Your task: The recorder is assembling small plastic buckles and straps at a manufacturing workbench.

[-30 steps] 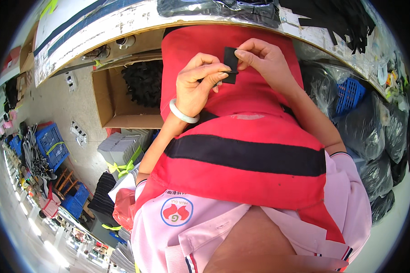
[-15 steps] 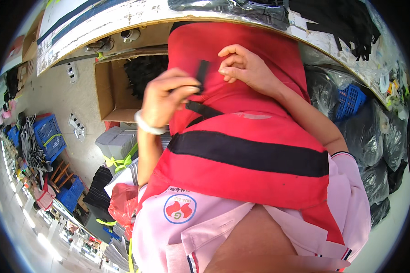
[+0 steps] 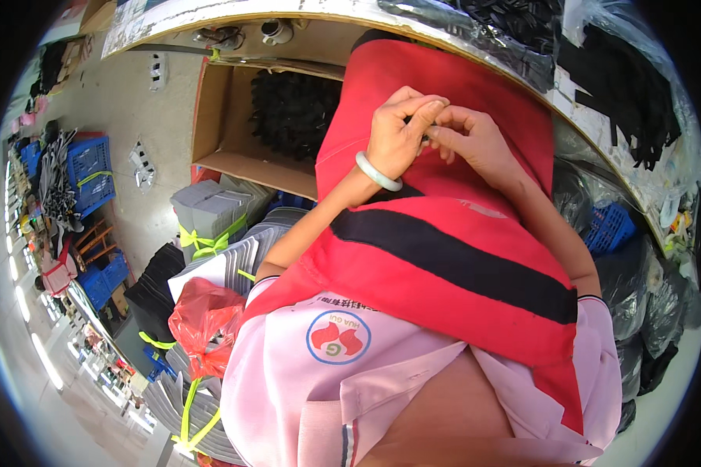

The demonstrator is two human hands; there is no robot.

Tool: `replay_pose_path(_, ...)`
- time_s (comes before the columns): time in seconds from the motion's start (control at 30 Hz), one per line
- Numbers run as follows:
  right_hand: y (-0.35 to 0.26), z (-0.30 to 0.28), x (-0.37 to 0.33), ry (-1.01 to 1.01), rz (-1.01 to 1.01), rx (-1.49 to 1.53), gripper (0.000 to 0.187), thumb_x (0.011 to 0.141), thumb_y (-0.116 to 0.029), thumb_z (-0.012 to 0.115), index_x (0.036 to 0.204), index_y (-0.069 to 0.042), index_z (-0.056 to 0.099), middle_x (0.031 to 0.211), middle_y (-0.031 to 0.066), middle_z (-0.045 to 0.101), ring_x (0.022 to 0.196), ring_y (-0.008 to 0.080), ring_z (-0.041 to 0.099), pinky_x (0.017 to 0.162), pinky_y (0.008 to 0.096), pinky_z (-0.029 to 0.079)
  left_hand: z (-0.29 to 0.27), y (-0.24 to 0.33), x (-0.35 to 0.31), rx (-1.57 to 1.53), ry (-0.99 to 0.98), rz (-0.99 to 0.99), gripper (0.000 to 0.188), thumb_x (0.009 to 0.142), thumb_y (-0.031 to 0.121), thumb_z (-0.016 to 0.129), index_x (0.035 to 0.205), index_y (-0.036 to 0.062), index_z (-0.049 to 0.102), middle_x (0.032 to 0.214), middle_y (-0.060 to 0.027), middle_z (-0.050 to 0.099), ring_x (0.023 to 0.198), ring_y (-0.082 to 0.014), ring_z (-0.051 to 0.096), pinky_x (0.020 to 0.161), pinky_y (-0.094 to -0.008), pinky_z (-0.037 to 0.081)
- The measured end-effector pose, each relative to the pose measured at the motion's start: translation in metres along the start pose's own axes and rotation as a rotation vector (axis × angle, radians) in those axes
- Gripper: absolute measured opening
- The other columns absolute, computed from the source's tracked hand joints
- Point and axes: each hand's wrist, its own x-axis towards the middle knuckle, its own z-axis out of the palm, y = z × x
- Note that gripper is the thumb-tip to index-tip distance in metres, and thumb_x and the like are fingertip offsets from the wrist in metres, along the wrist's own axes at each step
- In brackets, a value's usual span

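My left hand [image 3: 397,134], with a pale bangle on its wrist, and my right hand [image 3: 475,144] meet in front of my red apron [image 3: 444,257], which has a black band across it. The fingertips of both hands pinch a small black piece [image 3: 428,135]. Only a sliver of it shows between the fingers. Both hands are just below the curved workbench edge [image 3: 522,78].
An open cardboard box [image 3: 210,117] of black pieces stands under the bench at the left. Grey sheet bundles tied with yellow-green straps [image 3: 210,222], a red plastic bag [image 3: 202,319] and blue crates [image 3: 89,167] lie on the floor. Black bags [image 3: 654,311] and a blue basket [image 3: 611,229] are on the right.
The black piece was held out flat and plainly visible; it is now nearly hidden between the fingertips. My left hand swung out left, then came back against the right hand.
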Motion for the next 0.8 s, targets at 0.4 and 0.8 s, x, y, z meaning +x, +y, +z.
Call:
replay_pose_path(0.4,0.012,-0.041,-0.014,0.021,-0.047,-0.206,0.021,0.090,-0.024,0.060,0.094,-0.004,0.063,0.073,0.0085,0.064,0.068,0.0176,0.064,0.059,0.0320,0.050,-0.008,-0.005,0.016,0.426,-0.337,-0.149,0.023,0.082,0.006,0.070,0.103,-0.0024,0.066,0.072,-0.0059,0.064,0.063,-0.0142,0.060,0.055,-0.0277,0.046)
replay_pose_path(0.8,0.010,-0.185,-0.089,1.066,-0.234,-0.642,0.018,0.090,-0.019,0.061,0.095,-0.002,0.066,0.089,0.0070,0.064,0.083,0.0162,0.061,0.076,0.0279,0.048,0.013,-0.016,0.031,-0.019,-0.501,-0.535,0.022,0.097,0.019,0.054,0.087,0.0009,0.062,0.065,-0.0043,0.059,0.055,-0.0105,0.055,0.045,-0.0207,0.041)
